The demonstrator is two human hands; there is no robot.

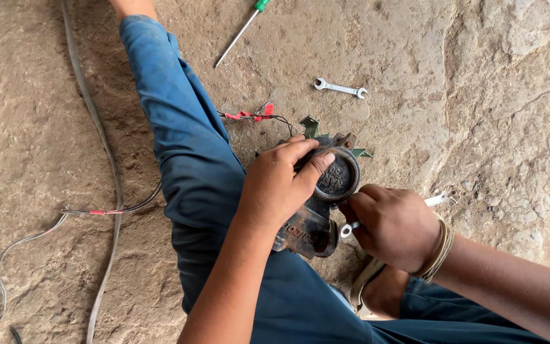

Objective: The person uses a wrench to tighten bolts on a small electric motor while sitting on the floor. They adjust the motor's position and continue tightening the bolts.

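Your left hand (275,185) is wrapped over the top of a dark, greasy metal pump body (316,210), fingers curled around it and the thumb pressed against the rim of its round cap (337,178); your right hand (393,226) is closed into a fist around a small silver spanner (351,227), whose open end shows just beside the pump body and whose other end pokes out past your knuckles near (436,200); a band of threads sits on your right wrist (440,250). The pump body rests against your blue trouser leg (186,153), just above the rough earthen floor (491,95), with green tabs (310,124) sticking out behind it; a thin wire wrapped in red tape (253,116) lies on the floor just behind the pump; further off, well apart from your hands, a double-ended spanner (340,88) lies flat, and a screwdriver with a green handle (243,28) lies at a slant near the top edge; to your left a grey cable (106,159) runs down the floor, crossed by thinner wires (97,211) with a spot of red tape.
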